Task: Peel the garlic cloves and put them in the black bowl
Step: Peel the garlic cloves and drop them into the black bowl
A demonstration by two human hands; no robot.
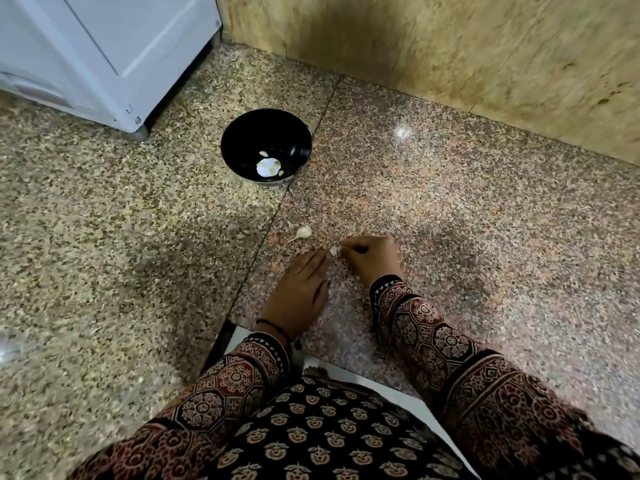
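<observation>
A black bowl (266, 147) stands on the speckled granite counter (450, 209), with a few pale peeled cloves (268, 167) at its bottom. An unpeeled garlic clove with a thin stalk (303, 232) lies loose on the counter, closer to me. Just right of it, a small white clove (334, 250) sits between my two hands. My left hand (298, 292) lies flat with its fingers straight, the tips touching the clove. My right hand (372, 256) has its fingers curled and pinches the clove from the right.
A white appliance (104, 53) stands at the back left, close behind the bowl. A yellowish stone wall (450, 53) runs along the back. A bit of garlic skin (289, 223) lies near the loose clove. The counter's front edge (346, 367) is just below my wrists.
</observation>
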